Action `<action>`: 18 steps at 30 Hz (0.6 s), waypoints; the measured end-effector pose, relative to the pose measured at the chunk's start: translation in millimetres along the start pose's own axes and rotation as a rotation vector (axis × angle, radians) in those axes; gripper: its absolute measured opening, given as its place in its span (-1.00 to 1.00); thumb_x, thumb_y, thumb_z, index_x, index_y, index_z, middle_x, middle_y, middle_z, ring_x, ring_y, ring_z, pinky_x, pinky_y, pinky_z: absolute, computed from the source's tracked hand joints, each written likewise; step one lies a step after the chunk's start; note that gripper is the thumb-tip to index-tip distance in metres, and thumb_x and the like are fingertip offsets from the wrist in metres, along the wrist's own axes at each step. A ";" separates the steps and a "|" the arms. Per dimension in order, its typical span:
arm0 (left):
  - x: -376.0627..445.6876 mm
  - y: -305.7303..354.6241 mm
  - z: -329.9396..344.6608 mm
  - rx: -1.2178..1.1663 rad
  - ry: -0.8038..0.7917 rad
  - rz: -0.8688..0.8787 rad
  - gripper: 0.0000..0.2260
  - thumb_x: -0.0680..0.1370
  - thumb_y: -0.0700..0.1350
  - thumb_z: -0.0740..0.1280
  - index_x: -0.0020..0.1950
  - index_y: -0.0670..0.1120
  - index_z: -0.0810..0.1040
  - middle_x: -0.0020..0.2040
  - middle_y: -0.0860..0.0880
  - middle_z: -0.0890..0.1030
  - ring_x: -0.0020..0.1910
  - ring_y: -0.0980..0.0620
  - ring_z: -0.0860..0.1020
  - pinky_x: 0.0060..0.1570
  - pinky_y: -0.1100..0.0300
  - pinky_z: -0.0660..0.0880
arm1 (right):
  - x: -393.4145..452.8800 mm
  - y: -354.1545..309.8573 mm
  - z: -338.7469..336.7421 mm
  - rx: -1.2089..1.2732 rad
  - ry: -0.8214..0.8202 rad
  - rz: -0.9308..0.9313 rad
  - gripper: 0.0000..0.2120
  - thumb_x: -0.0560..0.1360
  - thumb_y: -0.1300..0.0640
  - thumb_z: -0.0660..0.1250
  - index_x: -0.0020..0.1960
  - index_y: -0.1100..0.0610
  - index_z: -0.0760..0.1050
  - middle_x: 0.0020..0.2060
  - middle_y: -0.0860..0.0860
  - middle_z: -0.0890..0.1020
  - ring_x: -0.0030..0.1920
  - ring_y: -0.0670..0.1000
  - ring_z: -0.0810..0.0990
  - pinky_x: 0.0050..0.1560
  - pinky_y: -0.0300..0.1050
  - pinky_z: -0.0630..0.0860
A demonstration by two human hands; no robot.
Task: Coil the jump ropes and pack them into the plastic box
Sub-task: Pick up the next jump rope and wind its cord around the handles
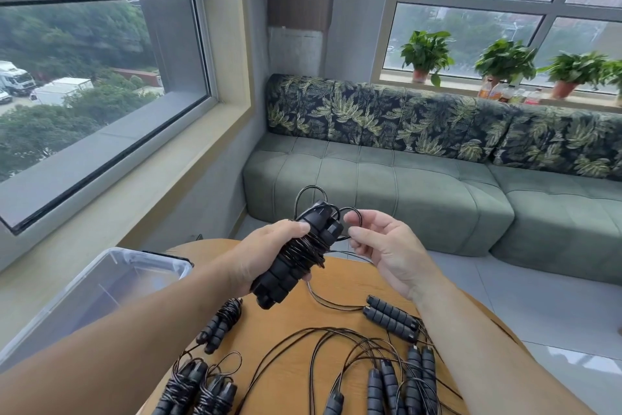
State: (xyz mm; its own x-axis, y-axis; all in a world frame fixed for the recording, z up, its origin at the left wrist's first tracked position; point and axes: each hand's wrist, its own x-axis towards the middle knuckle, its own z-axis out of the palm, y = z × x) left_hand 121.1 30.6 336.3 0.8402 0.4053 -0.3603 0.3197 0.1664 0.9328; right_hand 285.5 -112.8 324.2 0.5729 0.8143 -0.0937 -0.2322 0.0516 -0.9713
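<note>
Left hand [266, 256] gripped the wound jump rope [296, 253] by its paired handles, long axis tilted near-left to far-right above the counter [340, 283]; right hand [380, 246], just right, pinched the cord's end loop [350, 212]; plastic box [111, 283] lay left, nearer the left hand.

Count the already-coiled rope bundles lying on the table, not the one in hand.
3 visible. One coiled bundle lies below the left hand, and two more sit side by side at the near left edge of the table. Others may be hidden out of frame.
</note>
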 end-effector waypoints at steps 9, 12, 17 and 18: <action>6.5 -0.1 -4.1 -0.334 -0.224 -0.049 -0.41 0.46 0.26 0.19 0.19 -0.22 0.50 -0.25 -0.23 0.59 -0.34 -0.08 0.58 -0.27 0.15 0.50 | 1.1 -1.6 9.4 0.515 -0.119 0.111 -0.93 0.44 0.24 0.35 -0.10 0.13 0.48 0.00 0.10 0.68 -0.33 -0.09 0.52 -0.30 -0.29 0.54; 8.4 0.7 -1.1 -0.367 -0.234 -0.040 -0.42 0.49 0.22 0.18 0.24 -0.23 0.49 -0.25 -0.21 0.60 -0.34 -0.07 0.59 -0.29 0.16 0.52 | 4.9 0.7 12.2 0.501 -0.063 0.072 -0.77 0.32 0.18 0.47 -0.06 0.13 0.52 -0.14 0.05 0.66 -0.34 -0.10 0.55 -0.31 -0.31 0.56; 7.5 1.5 7.3 -0.271 -0.067 -0.049 -0.52 0.53 0.18 0.22 0.12 -0.24 0.53 -0.25 -0.20 0.62 -0.42 -0.04 0.60 -0.40 0.21 0.48 | 5.1 9.1 12.8 0.097 0.127 -0.101 -0.89 0.40 0.18 0.47 -0.07 0.14 0.68 -0.26 0.07 0.67 -0.29 -0.03 0.60 -0.21 -0.24 0.60; 8.1 0.6 8.5 -0.238 -0.027 -0.047 -0.55 0.57 0.16 0.20 0.11 -0.24 0.53 -0.26 -0.19 0.63 -0.44 -0.03 0.59 -0.43 0.24 0.48 | 2.8 12.4 12.1 -0.115 0.163 -0.177 -0.92 0.45 0.16 0.46 -0.06 0.09 0.69 -0.27 0.05 0.68 -0.25 -0.02 0.62 -0.16 -0.21 0.61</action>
State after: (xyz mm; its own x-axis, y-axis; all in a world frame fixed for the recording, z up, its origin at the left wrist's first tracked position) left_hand 131.8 26.3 334.0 0.8391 0.3684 -0.4001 0.2496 0.3928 0.8851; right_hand 274.7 -102.9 314.5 0.7180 0.6938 0.0549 -0.0313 0.1110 -0.9933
